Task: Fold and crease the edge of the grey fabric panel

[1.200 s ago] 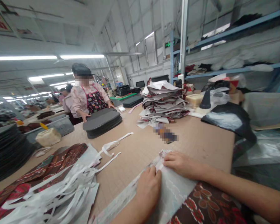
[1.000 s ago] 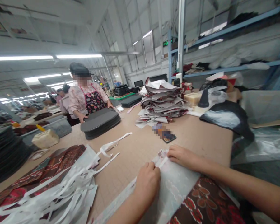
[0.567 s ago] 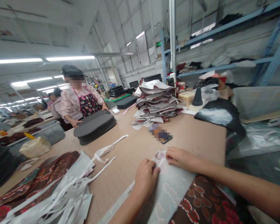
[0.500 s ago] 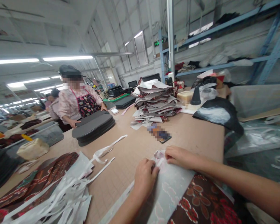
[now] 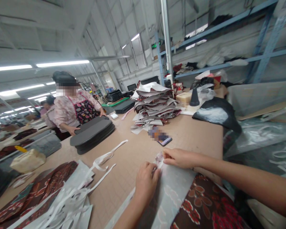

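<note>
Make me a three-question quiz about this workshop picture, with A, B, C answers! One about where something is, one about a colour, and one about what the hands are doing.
1. Where does the phone lie?
A. on the table, beyond the hands
B. on the blue shelf
C. on the dark pads

2. What colour are the loose strips on the table?
A. green
B. white
C. orange

3. What are the person's two hands doing?
A. hanging in the air
B. holding a cup
C. pinching the end of a pale sheet

Answers: 1 A, it lies flat on the tabletop past the fingertips. 2 B, they look white against the tan top. 3 C, the left hand and right hand meet at the pale sheet, their grip at its far tip.
</note>
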The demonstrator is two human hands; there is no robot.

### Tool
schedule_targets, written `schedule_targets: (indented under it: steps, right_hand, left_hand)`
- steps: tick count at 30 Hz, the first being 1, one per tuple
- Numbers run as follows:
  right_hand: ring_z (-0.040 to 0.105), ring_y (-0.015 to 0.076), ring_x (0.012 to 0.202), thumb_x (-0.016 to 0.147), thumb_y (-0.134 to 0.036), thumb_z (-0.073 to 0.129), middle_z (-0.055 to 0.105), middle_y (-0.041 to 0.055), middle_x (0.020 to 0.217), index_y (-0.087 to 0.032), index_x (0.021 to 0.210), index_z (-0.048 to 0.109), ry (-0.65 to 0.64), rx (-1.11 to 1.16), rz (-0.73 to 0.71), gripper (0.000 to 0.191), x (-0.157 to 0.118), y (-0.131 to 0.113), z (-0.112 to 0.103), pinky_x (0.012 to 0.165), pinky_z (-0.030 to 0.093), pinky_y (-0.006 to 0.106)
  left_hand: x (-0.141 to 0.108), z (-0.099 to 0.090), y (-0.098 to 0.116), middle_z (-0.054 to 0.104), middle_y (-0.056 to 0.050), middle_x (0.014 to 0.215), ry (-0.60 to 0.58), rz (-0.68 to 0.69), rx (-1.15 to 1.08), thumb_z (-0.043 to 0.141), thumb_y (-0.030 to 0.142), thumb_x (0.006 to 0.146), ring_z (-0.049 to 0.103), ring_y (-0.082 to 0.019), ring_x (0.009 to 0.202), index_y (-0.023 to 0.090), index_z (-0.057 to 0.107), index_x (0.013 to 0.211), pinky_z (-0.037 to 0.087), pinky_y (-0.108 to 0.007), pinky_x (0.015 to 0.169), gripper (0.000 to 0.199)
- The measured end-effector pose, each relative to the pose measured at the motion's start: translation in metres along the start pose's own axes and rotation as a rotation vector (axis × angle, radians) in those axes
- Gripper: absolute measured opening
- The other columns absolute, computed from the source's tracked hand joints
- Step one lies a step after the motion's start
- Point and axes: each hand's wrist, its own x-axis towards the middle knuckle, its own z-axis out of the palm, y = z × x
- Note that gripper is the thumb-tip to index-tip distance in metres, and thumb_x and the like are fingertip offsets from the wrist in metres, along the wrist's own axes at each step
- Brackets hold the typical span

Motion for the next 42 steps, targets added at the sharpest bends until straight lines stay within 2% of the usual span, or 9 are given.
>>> schedule_targets:
  steps: [6,10,12,17,21,25,30,35,42]
  right_hand:
    - [0.054,0.0127,0.077,0.066,-0.001,0.05,0.057,0.0006,0.084,-0.015,0.091,0.052,0.076,0.342,-0.153,0.029,0.022,0.006,0.018,0.069,0.042,0.024]
    - [0.054,0.0121,0.076,0.067,0.0,0.047,0.056,0.0003,0.084,-0.015,0.092,0.051,0.092,0.453,-0.206,0.03,0.019,0.012,0.022,0.069,0.043,0.024]
    - [0.054,0.0129,0.078,0.068,-0.001,0.049,0.057,0.0013,0.087,-0.015,0.098,0.052,0.128,0.396,-0.186,0.033,0.016,0.015,0.023,0.072,0.044,0.026]
    - [0.05,0.0203,0.095,0.077,-0.007,0.051,0.057,0.009,0.096,-0.014,0.096,0.057,0.365,-0.085,-0.279,0.022,0.008,0.019,0.027,0.085,0.041,0.036]
    - [0.053,0.019,0.09,0.086,-0.011,0.043,0.061,0.0085,0.092,-0.015,0.091,0.062,0.257,-0.245,-0.399,0.02,0.005,0.024,0.034,0.082,0.042,0.033]
    - [0.054,0.0176,0.088,0.09,-0.012,0.038,0.063,0.0083,0.092,-0.013,0.093,0.063,0.17,-0.236,-0.37,0.025,0.006,0.023,0.031,0.081,0.042,0.03]
    - [0.053,0.0189,0.091,0.091,-0.015,0.039,0.061,0.0103,0.096,-0.014,0.101,0.062,0.052,-0.325,-0.388,0.025,0.001,0.008,0.018,0.08,0.041,0.031]
    - [0.054,0.0203,0.09,0.09,-0.013,0.039,0.061,0.0121,0.097,-0.014,0.098,0.063,0.009,-0.426,-0.35,0.025,-0.006,-0.008,0.015,0.077,0.042,0.033]
    - [0.057,0.0255,0.09,0.085,-0.008,0.046,0.062,0.0175,0.1,-0.014,0.105,0.061,0.034,-0.544,-0.421,0.026,-0.01,-0.009,0.021,0.074,0.045,0.037]
  left_hand:
    - [-0.001,0.002,-0.002,0.056,-0.005,0.09,0.012,-0.011,-0.001,0.049,0.028,0.084,0.052,-0.019,0.088,0.018,0.06,0.097,0.038,-0.029,0.078,0.02]
    - [-0.001,0.003,0.0,0.057,-0.003,0.084,0.015,-0.021,0.006,0.05,0.025,0.083,0.052,-0.018,0.084,0.017,0.06,0.082,0.037,-0.028,0.075,0.012]
    - [0.0,0.005,0.002,0.058,-0.003,0.083,-0.006,-0.029,0.038,0.05,0.024,0.083,0.053,-0.018,0.083,0.017,0.06,0.08,0.038,-0.027,0.075,0.012]
    - [0.004,0.009,0.004,0.059,-0.003,0.085,-0.037,-0.063,0.069,0.05,0.022,0.084,0.056,-0.016,0.081,0.017,0.061,0.091,0.041,-0.025,0.072,0.014]
    - [0.002,0.011,0.007,0.059,-0.004,0.089,-0.071,-0.034,0.153,0.045,0.02,0.086,0.056,-0.017,0.085,0.018,0.062,0.094,0.043,-0.025,0.076,0.019]
    - [-0.004,0.013,0.016,0.058,-0.01,0.099,-0.13,0.035,0.317,0.035,0.01,0.088,0.052,-0.022,0.092,0.015,0.06,0.107,0.042,-0.033,0.082,0.031]
    - [-0.011,0.008,0.025,0.058,-0.012,0.101,-0.202,0.091,0.459,0.036,0.004,0.084,0.051,-0.025,0.095,0.009,0.059,0.107,0.044,-0.036,0.082,0.033]
    - [-0.039,-0.006,0.012,0.058,-0.01,0.101,-0.227,0.074,0.507,0.037,0.003,0.082,0.053,-0.023,0.092,0.012,0.06,0.106,0.046,-0.034,0.079,0.034]
    - [-0.121,-0.041,-0.04,0.06,-0.004,0.096,-0.151,0.032,0.44,0.044,0.003,0.081,0.056,-0.018,0.088,0.023,0.059,0.105,0.047,-0.027,0.077,0.035]
